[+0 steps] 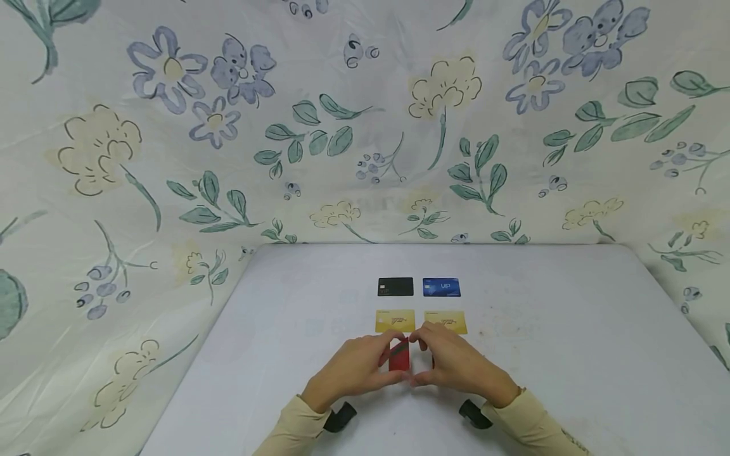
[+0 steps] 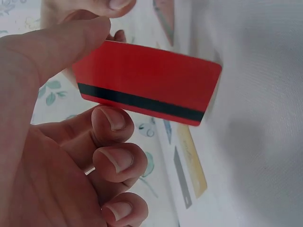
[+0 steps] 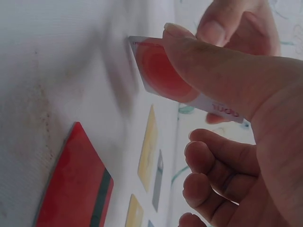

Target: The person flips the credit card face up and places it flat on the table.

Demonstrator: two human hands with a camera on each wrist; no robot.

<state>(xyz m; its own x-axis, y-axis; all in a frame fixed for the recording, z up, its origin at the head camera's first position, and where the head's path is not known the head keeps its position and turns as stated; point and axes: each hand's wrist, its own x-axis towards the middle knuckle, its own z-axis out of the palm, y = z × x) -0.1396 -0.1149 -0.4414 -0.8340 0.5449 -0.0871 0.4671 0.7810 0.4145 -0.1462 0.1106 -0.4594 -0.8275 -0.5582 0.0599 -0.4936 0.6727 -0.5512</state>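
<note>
Between thumb and fingertips, my left hand [image 1: 358, 368] grips a red card [image 2: 147, 78] by its long edges, on end above the table. Its red face bears a black stripe; the other face, in the right wrist view, is white with a red circle. My right hand [image 1: 459, 362] hovers beside it, fingers loosely curled and thumb tip close to the left thumb; it does not appear to grip the card. Below the right hand, a second red card [image 3: 75, 182] with a dark stripe lies on the table, mostly hidden in the head view.
Two yellow cards, one left [image 1: 395, 320] and one right [image 1: 450, 322], lie just beyond the hands. Farther back are a black card [image 1: 395, 287] and a blue VIP card [image 1: 441, 287]. A flowered cloth [image 1: 371, 126] hangs behind the white table [image 1: 285, 304].
</note>
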